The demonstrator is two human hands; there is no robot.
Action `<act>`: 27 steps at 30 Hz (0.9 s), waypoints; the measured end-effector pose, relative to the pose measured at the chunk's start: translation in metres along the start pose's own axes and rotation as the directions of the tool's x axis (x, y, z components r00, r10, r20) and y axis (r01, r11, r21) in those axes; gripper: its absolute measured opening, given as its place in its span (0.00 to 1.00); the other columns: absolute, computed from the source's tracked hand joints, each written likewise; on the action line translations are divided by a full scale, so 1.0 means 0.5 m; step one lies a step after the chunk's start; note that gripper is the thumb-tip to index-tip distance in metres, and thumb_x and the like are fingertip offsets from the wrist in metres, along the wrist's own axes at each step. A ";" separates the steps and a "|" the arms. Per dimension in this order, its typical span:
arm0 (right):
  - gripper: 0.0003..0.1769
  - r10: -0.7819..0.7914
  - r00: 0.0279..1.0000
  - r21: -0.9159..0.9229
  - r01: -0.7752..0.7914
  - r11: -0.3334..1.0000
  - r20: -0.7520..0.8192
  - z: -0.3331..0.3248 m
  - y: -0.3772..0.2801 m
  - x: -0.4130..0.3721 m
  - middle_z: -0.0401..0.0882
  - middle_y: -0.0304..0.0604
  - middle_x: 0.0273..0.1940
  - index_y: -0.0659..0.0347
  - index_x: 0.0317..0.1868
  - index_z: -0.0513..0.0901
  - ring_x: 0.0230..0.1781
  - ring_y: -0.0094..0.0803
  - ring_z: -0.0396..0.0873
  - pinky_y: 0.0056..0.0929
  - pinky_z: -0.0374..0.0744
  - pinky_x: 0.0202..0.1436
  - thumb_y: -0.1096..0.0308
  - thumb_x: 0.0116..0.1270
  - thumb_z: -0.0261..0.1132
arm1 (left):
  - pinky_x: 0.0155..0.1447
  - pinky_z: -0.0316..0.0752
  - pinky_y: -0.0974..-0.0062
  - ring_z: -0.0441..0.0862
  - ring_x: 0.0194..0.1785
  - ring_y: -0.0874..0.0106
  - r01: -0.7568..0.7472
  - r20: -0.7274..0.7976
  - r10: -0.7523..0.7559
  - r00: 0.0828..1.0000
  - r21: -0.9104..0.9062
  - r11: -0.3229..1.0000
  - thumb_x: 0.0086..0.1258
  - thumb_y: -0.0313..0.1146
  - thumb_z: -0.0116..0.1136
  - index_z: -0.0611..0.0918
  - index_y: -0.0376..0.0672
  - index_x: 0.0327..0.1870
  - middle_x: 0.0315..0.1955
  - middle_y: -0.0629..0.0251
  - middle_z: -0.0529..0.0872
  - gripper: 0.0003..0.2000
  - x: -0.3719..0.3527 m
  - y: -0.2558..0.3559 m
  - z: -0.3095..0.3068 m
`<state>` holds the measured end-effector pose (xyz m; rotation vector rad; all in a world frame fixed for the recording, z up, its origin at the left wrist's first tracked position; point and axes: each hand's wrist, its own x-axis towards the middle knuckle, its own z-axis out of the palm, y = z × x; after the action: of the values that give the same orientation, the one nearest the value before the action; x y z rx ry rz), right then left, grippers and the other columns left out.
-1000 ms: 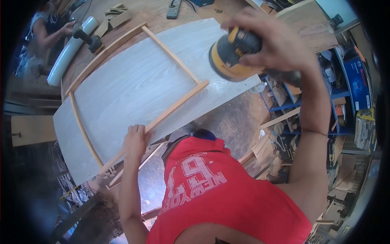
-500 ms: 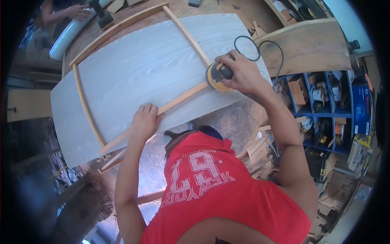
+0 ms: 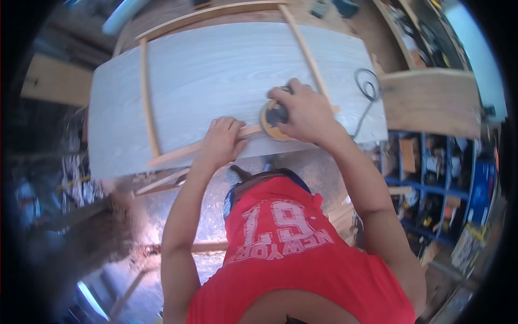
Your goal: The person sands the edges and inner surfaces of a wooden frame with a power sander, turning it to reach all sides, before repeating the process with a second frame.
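Yellow-and-black round sander (image 3: 275,114) is on the pale wooden frame (image 3: 145,100), at its 5 o'clock side.
Right hand (image 3: 308,114) wraps the compact sander's top, a good hold against vibration; left hand (image 3: 220,141) curls over slim, probably stiff wood.

The head camera looks from close above the wearer's red shirt (image 3: 280,243), facing forward and steeply down; the pale board (image 3: 216,70) lies farther out, the blue shelves (image 3: 447,189) to the right. The dim left edge seems blurred.
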<state>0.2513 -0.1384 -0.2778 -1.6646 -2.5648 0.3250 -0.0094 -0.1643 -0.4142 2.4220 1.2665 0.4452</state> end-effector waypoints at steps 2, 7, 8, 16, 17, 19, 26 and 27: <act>0.35 -0.063 0.998 0.021 0.063 0.998 -0.022 0.008 -0.026 0.008 0.80 0.53 0.55 0.43 0.65 0.83 0.52 0.54 0.87 0.52 0.88 0.50 0.62 0.53 0.79 | 0.74 0.70 0.48 0.77 0.66 0.45 0.079 -0.261 -0.097 0.960 -0.080 0.994 0.60 0.41 0.82 0.81 0.40 0.65 0.60 0.50 0.83 0.33 -0.073 -0.015 -0.037; 0.33 -0.106 0.994 0.005 0.106 0.994 0.004 0.021 -0.111 0.019 0.80 0.52 0.55 0.43 0.64 0.84 0.54 0.54 0.86 0.51 0.88 0.51 0.64 0.54 0.79 | 0.77 0.67 0.48 0.75 0.71 0.45 0.571 -0.607 -0.472 0.640 -0.036 0.820 0.54 0.40 0.86 0.78 0.40 0.71 0.65 0.50 0.82 0.41 -0.344 -0.140 -0.064; 0.33 -0.138 0.990 0.010 0.138 0.990 -0.014 0.027 -0.134 0.034 0.80 0.52 0.55 0.43 0.64 0.84 0.54 0.54 0.86 0.51 0.88 0.51 0.64 0.55 0.79 | 0.76 0.67 0.48 0.75 0.71 0.46 0.568 -0.579 -0.504 0.641 -0.084 0.819 0.56 0.40 0.85 0.80 0.39 0.69 0.65 0.49 0.82 0.39 -0.376 -0.169 -0.042; 0.33 -0.363 0.930 -0.022 0.364 0.931 0.050 0.067 -0.355 0.109 0.80 0.52 0.54 0.45 0.64 0.83 0.51 0.55 0.86 0.52 0.88 0.50 0.63 0.55 0.79 | 0.78 0.63 0.47 0.75 0.73 0.52 0.520 -0.674 -0.500 0.545 -0.196 0.831 0.61 0.45 0.83 0.88 0.44 0.60 0.61 0.61 0.88 0.28 -0.393 -0.203 0.005; 0.32 -0.391 0.919 -0.014 0.392 0.920 0.050 0.072 -0.383 0.115 0.80 0.52 0.53 0.45 0.64 0.83 0.51 0.55 0.87 0.52 0.88 0.49 0.63 0.56 0.79 | 0.81 0.55 0.40 0.72 0.76 0.52 0.575 -0.650 -0.530 0.545 -0.170 0.800 0.62 0.49 0.82 0.90 0.45 0.58 0.65 0.65 0.87 0.26 -0.395 -0.201 0.005; 0.32 -0.428 0.902 -0.016 0.429 0.903 0.056 0.083 -0.427 0.125 0.80 0.52 0.53 0.46 0.64 0.83 0.50 0.55 0.87 0.52 0.88 0.48 0.63 0.56 0.79 | 0.81 0.52 0.37 0.70 0.78 0.52 0.580 -0.673 -0.528 0.519 -0.177 0.795 0.62 0.50 0.81 0.91 0.46 0.56 0.68 0.66 0.85 0.25 -0.401 -0.205 0.014; 0.35 -0.474 0.870 -0.032 0.482 0.876 0.135 0.106 -0.543 0.168 0.80 0.49 0.55 0.41 0.64 0.83 0.55 0.52 0.87 0.51 0.88 0.52 0.61 0.53 0.81 | 0.84 0.45 0.33 0.65 0.82 0.52 0.517 -0.677 -0.539 0.501 -0.266 0.814 0.58 0.40 0.81 0.92 0.48 0.54 0.74 0.69 0.81 0.21 -0.411 -0.227 0.037; 0.35 -0.479 0.866 -0.031 0.487 0.873 0.142 0.109 -0.555 0.173 0.80 0.49 0.55 0.41 0.64 0.83 0.55 0.52 0.87 0.51 0.88 0.52 0.60 0.53 0.81 | 0.84 0.45 0.33 0.65 0.82 0.52 0.522 -0.664 -0.546 0.511 -0.265 0.811 0.56 0.35 0.80 0.92 0.49 0.54 0.74 0.70 0.81 0.21 -0.412 -0.226 0.034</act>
<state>-0.0421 -0.1763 -0.2772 -0.9759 -2.9974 0.3212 -0.1950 -0.2789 -0.5030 1.6605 2.2058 1.2817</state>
